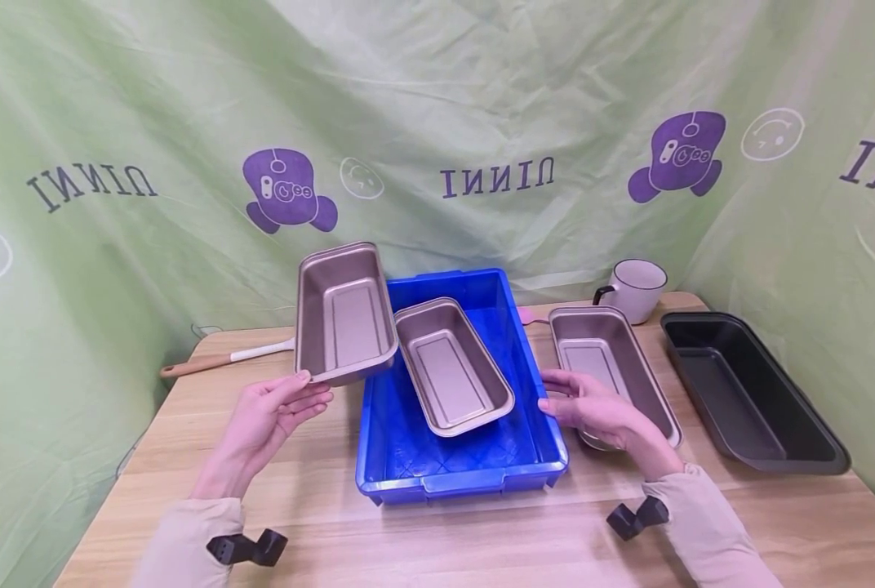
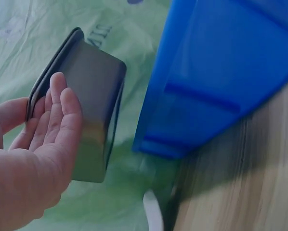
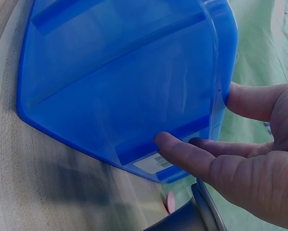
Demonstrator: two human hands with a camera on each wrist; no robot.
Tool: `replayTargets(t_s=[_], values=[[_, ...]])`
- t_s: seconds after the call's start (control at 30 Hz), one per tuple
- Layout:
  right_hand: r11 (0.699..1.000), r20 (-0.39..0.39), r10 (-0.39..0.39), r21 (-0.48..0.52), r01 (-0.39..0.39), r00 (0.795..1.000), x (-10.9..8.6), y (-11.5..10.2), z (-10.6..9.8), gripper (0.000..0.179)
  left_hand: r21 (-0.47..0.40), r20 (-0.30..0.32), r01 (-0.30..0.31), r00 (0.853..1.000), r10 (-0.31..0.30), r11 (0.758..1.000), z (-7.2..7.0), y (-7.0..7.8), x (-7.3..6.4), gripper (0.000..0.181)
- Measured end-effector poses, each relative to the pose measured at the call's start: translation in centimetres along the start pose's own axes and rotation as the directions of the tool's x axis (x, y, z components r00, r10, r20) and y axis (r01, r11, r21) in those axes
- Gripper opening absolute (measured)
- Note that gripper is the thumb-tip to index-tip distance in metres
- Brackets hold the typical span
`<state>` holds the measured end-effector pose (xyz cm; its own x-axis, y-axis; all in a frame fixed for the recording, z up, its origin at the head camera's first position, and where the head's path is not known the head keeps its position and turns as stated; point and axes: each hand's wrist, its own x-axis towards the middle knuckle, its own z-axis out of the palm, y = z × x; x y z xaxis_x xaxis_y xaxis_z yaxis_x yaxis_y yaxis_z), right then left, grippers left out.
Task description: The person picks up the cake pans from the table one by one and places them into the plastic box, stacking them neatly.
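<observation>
My left hand point(image 1: 272, 416) pinches the near rim of a bronze loaf pan point(image 1: 349, 318), thumb on top and fingers against the outside. The pan is raised and tilted beside the blue bin point(image 1: 463, 482), overlapping its left edge in the head view. Inside that bin, another bronze loaf pan point(image 1: 455, 380) lies at a slant. At the bin's right side, my right hand point(image 1: 599, 408) holds the rim, its thumb at the edge and its fingers along the outer wall point(image 3: 134, 86). A third bronze loaf pan point(image 1: 639, 376) stands under the right hand, partly covered by it.
A larger black loaf pan point(image 1: 753, 392) sits at the far right, with a white mug point(image 1: 636, 290) behind. On the left lies a wooden-handled utensil point(image 1: 210, 362), its end hidden by the raised pan. A pink utensil tip point(image 1: 529, 316) shows behind the bin. Green cloth surrounds the table.
</observation>
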<state>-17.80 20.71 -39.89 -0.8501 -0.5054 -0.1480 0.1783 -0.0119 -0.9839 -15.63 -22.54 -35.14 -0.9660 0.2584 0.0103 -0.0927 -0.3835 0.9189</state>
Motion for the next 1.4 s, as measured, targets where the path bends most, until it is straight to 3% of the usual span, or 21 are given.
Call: replayTargets(t_s=[0.33, 0.67, 1.17, 1.4], values=[[1.000, -0.004, -0.002, 0.007, 0.002, 1.000, 0.0, 0.1, -0.1, 0.069, 0.042, -0.082, 0.101, 0.992, -0.098, 0.994, 3.7, -2.0, 1.5, 0.029], [1.000, -0.002, 0.000, 0.012, 0.000, 1.000, -0.1, -0.1, -0.1, 0.070, 0.090, -0.065, 0.155, 0.987, -0.150, 0.984, 6.2, -2.9, 2.9, 0.020], [1.000, -0.001, 0.001, 0.022, -0.001, 1.000, 0.0, -0.2, 0.1, 0.069, 0.154, -0.076, 0.214, 0.976, -0.204, 0.965, 7.8, -4.2, 3.6, 0.013], [1.000, -0.004, -0.004, 0.020, 0.005, 1.000, 0.0, -0.2, 0.1, 0.069, 0.159, -0.083, 0.257, 0.966, -0.247, 0.953, 8.6, -4.4, 3.6, 0.022]])
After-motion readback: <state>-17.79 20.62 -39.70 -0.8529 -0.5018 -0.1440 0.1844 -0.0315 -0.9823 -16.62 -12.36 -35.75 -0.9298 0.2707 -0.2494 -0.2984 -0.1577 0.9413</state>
